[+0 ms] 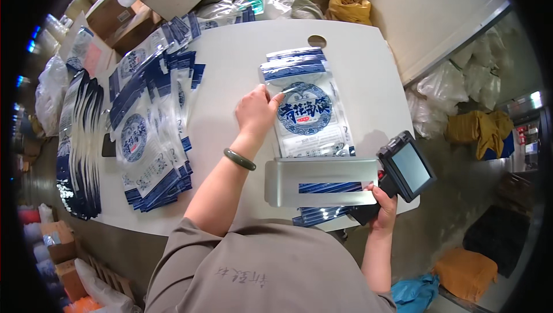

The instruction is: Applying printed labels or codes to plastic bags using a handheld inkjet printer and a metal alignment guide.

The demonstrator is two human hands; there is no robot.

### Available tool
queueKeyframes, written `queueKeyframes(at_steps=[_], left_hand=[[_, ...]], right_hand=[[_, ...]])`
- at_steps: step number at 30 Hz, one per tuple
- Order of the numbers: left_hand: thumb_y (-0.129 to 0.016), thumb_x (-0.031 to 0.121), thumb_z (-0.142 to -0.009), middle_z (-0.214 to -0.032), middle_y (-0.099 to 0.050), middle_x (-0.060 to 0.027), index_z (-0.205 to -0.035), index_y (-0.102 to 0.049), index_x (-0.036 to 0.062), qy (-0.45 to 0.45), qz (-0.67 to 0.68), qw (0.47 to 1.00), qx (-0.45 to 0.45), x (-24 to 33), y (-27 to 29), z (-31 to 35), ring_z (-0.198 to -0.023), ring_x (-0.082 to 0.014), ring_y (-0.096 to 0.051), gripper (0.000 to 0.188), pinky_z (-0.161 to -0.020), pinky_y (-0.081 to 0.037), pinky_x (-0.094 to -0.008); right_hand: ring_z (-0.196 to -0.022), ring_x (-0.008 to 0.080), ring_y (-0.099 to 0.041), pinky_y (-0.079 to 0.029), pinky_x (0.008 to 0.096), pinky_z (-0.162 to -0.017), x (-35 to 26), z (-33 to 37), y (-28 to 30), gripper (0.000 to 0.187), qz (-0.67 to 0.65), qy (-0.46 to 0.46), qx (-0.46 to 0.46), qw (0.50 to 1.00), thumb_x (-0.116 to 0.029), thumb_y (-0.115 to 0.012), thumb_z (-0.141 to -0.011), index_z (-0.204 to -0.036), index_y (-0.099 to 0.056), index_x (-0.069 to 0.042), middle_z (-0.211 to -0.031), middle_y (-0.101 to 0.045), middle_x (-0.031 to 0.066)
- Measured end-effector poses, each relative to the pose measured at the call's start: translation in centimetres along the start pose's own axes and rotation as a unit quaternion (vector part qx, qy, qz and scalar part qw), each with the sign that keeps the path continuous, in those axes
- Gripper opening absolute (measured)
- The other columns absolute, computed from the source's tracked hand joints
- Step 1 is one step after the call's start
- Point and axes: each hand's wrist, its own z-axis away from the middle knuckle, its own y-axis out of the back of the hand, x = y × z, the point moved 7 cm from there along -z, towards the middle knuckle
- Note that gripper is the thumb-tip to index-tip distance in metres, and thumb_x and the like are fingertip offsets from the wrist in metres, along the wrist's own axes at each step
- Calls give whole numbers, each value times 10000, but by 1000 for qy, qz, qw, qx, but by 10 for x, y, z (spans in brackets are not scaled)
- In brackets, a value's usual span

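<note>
A stack of clear plastic packaging bags with blue bands and a round blue pattern lies slightly fanned on the white table. My left hand, a dark bangle on its wrist, rests at the stack's left edge. Its thumb lies on the top bag and its index finger is spread away from the thumb. My right hand grips a black handheld printer with a tilted screen, at the stack's near right. The printer's slotted metal plate lies across the lower part of the bags; blue bag ends show through its slot.
More such bags lie in overlapping piles on the left of the white table. A row of folded bags stands at its left edge. Cardboard boxes and sacks are behind; clear plastic bundles are at the right.
</note>
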Motion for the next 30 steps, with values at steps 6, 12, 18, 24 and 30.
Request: queueKeyframes(at_steps=[6, 12, 18, 24, 30], left_hand=[[-635, 116, -839, -814, -661, -135, -850, -684, 89, -181, 253, 935, 169, 17, 39, 36, -737, -324, -641, 57, -637, -505, -380], [-627, 159, -897, -728, -671, -73, -910, -638, 27, -65, 399, 909, 104, -20, 63, 30, -632, -113, -599, 133, -585, -467, -278], [-624, 146, -872, -748, -679, -109, -874, -626, 9, 9, 424, 905, 31, -13, -20, 35, -670, -151, -627, 137, -616, -484, -306], [-542, -29, -900, -1004, -616, -54, -959, -567, 55, -100, 485, 847, 193, -88, 138, 32, -917, -115, -594, 106, -755, -483, -227], [-530, 66, -959, -849, -623, -31, -1294, -467, 55, -7, 389, 859, 332, -291, 265, 13, -755, -70, -570, 341, -662, -461, -223]], right_hand=[[-851, 224, -632, -523, 363, -811, -1, 3, 18, 329, 14, 3, 7, 1000, -156, -616, -811, -1067, -639, 48, -958, -651, 113], [-871, 159, -600, -503, 309, -829, 4, -1, 51, 220, -65, -36, -45, 996, -137, -611, -855, -1033, -617, -8, -921, -620, 63], [-814, 176, -610, -518, 280, -767, 14, -7, 37, 271, -6, -25, -1, 1000, -81, -630, -800, -1052, -613, 17, -875, -622, 84], [-820, 179, -579, -495, 274, -771, 6, 3, 17, 244, -39, -4, -30, 999, -55, -612, -790, -1021, -588, 18, -878, -591, 87], [-832, 177, -543, -474, 315, -780, 10, 2, 47, 216, -74, -26, -43, 996, -147, -596, -827, -974, -563, 8, -837, -547, 62]])
